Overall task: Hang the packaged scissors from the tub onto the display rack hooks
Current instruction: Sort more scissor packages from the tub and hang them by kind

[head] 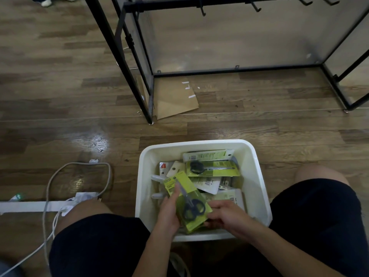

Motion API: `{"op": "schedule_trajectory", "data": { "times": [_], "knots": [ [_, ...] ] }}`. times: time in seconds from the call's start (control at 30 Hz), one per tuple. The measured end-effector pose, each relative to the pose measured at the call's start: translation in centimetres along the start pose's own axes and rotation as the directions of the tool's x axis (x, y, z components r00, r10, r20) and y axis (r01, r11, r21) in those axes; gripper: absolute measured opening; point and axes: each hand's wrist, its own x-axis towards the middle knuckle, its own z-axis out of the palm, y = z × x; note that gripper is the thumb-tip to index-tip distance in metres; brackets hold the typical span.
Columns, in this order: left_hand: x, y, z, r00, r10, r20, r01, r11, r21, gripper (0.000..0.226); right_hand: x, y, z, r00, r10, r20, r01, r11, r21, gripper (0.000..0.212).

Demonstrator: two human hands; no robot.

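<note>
Seated person's knees in dark shorts [95, 246] flank a white plastic tub [259, 188] with rounded corners and a smooth, thick rim, standing on the wood-grain plank floor [60, 86]. Both hands reach into the near end of the tub. The left hand [168, 212] wraps the left long edge of a yellow-green carded scissors pack [187, 204], its thumb lying over the card face; the right hand [225, 213] curls its fingers round the pack's lower right edge. The pack is a flat rectangle, tilted, its top pointing up-left, with dark looped handles at its near end between the two hands and a slim grey blade running toward the far end. It is raised slightly above the loose heap of packs. Behind it lies a second yellow-green scissors pack [213, 168], flat and crosswise, among pale cards with barcodes. The tub's inner walls are bare above the heap. Left of the tub, a grey cable [79, 164] loops over the floor beside a white strip [26, 205]. Open floor separates the tub from the display rack [139, 76], a black metal frame with clear panels. A brown cardboard sheet [175, 98] lies under its near corner. Along the rack's top bar, black hooks [256, 7] project forward, bare.
</note>
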Motion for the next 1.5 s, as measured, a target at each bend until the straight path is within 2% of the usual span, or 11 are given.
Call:
{"op": "schedule_trajectory", "data": {
  "times": [0.1, 0.2, 0.33, 0.43, 0.53, 0.63, 0.83, 1.03, 1.2, 1.37, 1.5],
  "knots": [
    [0.1, 0.0, -0.3, 0.997, 0.026, -0.078, -0.024, 0.999, 0.033, 0.046, 0.4, 0.2, 0.4, 1.000, -0.025, -0.007, 0.023, 0.981, -0.192, 0.011],
    [-0.2, 0.5, -0.7, 0.993, 0.050, -0.103, -0.049, 0.999, 0.011, 0.034, 1.2, 0.2, -0.6, 0.974, -0.141, -0.178, 0.054, 0.904, -0.425, 0.009],
    [-0.5, 1.1, -1.5, 0.986, 0.104, -0.128, -0.106, 0.994, -0.008, 0.037, 2.5, -0.4, -2.0, 0.882, -0.415, -0.224, 0.040, 0.538, -0.842, 0.027],
    [-1.0, 1.2, -1.9, 0.985, 0.125, -0.120, -0.129, 0.991, -0.022, 0.036, 4.3, -0.9, -1.8, 0.878, -0.457, -0.140, 0.017, 0.322, -0.946, 0.050],
    [-1.3, 1.0, -2.3, 0.985, 0.135, -0.109, -0.138, 0.990, -0.017, 0.035, 6.1, -0.6, -1.1, 0.877, -0.470, -0.102, -0.053, 0.117, -0.992, 0.050],
    [-1.4, 0.8, -2.5, 0.988, 0.120, -0.096, -0.124, 0.992, -0.031, 0.033, 7.1, -0.5, -1.1, 0.855, -0.509, -0.098, -0.102, 0.019, -0.995, 0.046],
    [-0.8, 0.5, -2.6, 0.987, 0.128, -0.101, -0.130, 0.991, -0.016, 0.032, 7.1, -2.1, -2.6, 0.845, -0.523, -0.114, -0.068, 0.105, -0.992, 0.030],
    [-0.7, 0.6, -2.0, 0.983, 0.125, -0.134, -0.132, 0.990, -0.045, 0.031, 3.8, -3.0, -3.1, 0.676, -0.705, -0.212, 0.141, 0.407, -0.903, 0.013],
    [-0.8, 0.7, -1.4, 0.981, 0.127, -0.145, -0.135, 0.990, -0.046, 0.029, 1.3, -3.3, -3.9, 0.783, -0.571, -0.246, 0.283, 0.679, -0.677, 0.010],
    [-0.9, 0.5, -0.8, 0.978, 0.130, -0.164, -0.143, 0.987, -0.072, 0.028, 0.6, -3.4, -4.4, 0.734, -0.598, -0.321, 0.301, 0.711, -0.636, 0.009],
    [-1.1, 0.4, -0.3, 0.980, 0.118, -0.163, -0.135, 0.986, -0.093, 0.028, 0.1, -3.5, -4.0, 0.648, -0.639, -0.414, 0.446, 0.759, -0.474, 0.016]
  ]
}}
